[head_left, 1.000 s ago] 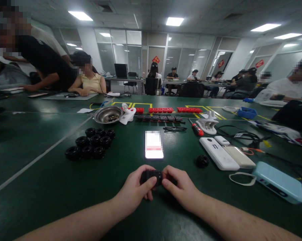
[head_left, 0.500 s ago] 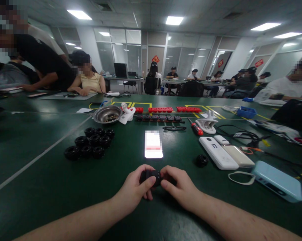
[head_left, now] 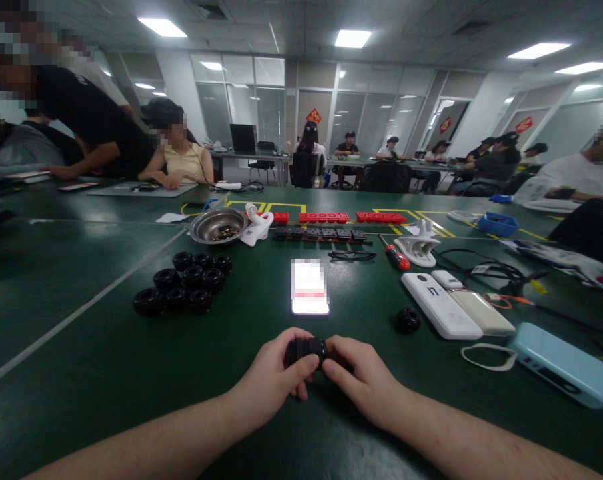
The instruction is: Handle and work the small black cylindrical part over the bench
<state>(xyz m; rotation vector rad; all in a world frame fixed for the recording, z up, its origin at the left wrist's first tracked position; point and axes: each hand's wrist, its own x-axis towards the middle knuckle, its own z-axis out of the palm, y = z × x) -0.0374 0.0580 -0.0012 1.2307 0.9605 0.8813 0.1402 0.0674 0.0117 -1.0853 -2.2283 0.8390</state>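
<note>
A small black cylindrical part (head_left: pixel 301 349) is held low over the front of the table. My left hand (head_left: pixel 281 370) is closed around it, with the thumb laid along its near side. At its right end my right hand (head_left: pixel 354 367) has thumb and fingers curled in against it; the fingertips are partly hidden. Just beyond both hands lies a phone (head_left: pixel 310 293) with a bright screen. To the right sits a single black ring-shaped part (head_left: pixel 408 320). Several similar black rings (head_left: pixel 184 283) form a cluster on the left.
A metal bowl (head_left: pixel 217 227) with small brass-coloured pieces stands behind the rings. Farther back are red strips (head_left: pixel 324 218), a row of black parts (head_left: pixel 321 235) and a screwdriver (head_left: pixel 397 257). A white power bank (head_left: pixel 439 307) and a light-blue box (head_left: pixel 564 367) lie on the right.
The whole view has shifted slightly, so things appear a little farther right. Both hands stay on the black cylindrical part, with almost the same hold.
</note>
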